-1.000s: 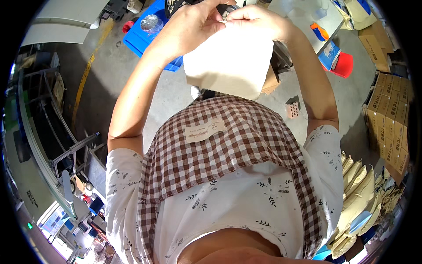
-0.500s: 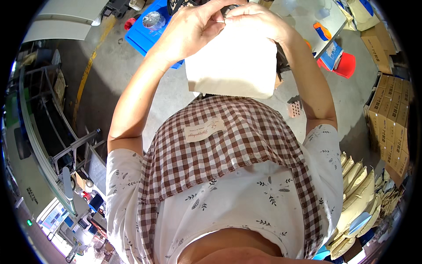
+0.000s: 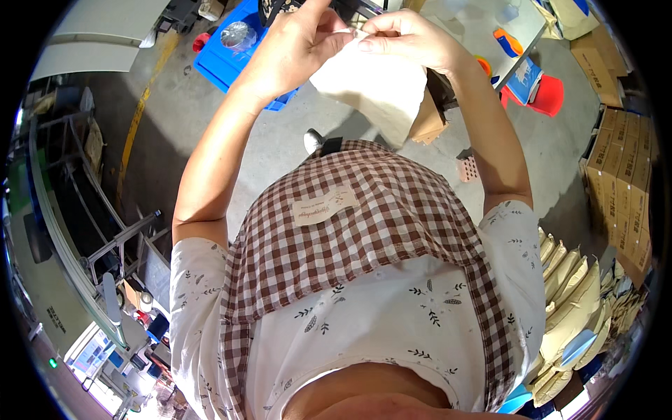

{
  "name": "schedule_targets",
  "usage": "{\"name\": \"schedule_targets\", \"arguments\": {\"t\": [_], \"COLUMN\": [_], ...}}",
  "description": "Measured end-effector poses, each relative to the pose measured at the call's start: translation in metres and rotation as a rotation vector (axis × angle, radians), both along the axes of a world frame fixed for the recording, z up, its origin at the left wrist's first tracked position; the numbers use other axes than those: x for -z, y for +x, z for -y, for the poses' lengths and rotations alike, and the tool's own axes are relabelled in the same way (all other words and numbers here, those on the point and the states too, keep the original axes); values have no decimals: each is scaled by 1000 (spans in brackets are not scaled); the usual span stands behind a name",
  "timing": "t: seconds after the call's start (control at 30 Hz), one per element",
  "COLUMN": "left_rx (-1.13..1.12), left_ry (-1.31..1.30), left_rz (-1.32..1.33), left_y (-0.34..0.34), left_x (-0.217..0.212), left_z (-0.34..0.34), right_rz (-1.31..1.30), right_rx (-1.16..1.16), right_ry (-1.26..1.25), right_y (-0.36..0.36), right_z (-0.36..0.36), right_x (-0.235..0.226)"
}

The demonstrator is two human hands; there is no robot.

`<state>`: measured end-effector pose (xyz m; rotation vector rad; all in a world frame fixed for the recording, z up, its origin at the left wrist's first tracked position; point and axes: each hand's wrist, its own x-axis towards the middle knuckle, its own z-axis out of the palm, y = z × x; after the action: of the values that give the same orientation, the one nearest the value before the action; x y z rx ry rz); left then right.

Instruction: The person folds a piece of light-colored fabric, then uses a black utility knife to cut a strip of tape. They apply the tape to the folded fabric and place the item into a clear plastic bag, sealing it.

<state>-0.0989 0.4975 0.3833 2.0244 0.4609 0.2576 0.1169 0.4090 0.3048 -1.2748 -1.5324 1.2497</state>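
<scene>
A cream-coloured piece of cloth point(image 3: 381, 84) hangs from both hands at the top of the view, its lower end tapering toward the apron. My left hand point(image 3: 301, 47) pinches the cloth's upper edge between thumb and fingers. Close beside it, my right hand point(image 3: 418, 46) grips the same edge, thumb and index finger pressed together. The fingertips of the two hands nearly meet. Whether the cloth is a single sheet or a bag, I cannot tell.
Beyond my left forearm is a blue plastic crate point(image 3: 213, 66) with a clear container point(image 3: 239, 36) on it. A table point(image 3: 462, 28) at the upper right holds an orange-and-blue object point(image 3: 508, 43). A red stool point(image 3: 548, 96), stacked cartons point(image 3: 619, 175) and sacks point(image 3: 570, 301) stand right; machinery point(image 3: 84, 266) left.
The cloth was spread wide and flat; now it is bunched narrower and slants down to the right. Both hands still hold its top edge, and more floor shows below it.
</scene>
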Motion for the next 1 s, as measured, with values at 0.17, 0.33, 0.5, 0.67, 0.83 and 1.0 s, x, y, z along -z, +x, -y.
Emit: {"name": "schedule_targets", "arguments": {"t": [0.17, 0.33, 0.5, 0.67, 0.83, 1.0], "left_rx": [52, -59, -124, -160, -175, -181], "left_ry": [-82, -39, 76, 242, 277, 290], "left_rz": [-31, -43, -21, -98, -90, -57], "left_y": [-4, -8, -5, -2, 4, 2], "left_x": [-4, -5, 1, 2, 8, 23], "left_z": [-2, -8, -11, -4, 2, 1], "right_rz": [77, -671, -760, -266, 8, 76], "right_rx": [-6, 288, 397, 240, 169, 338], "right_ry": [99, -32, -212, -115, 231, 298], "right_y": [6, -2, 0, 5, 0, -7], "right_z": [-15, -8, 30, 13, 6, 18], "right_x": [5, -3, 22, 22, 11, 3]}}
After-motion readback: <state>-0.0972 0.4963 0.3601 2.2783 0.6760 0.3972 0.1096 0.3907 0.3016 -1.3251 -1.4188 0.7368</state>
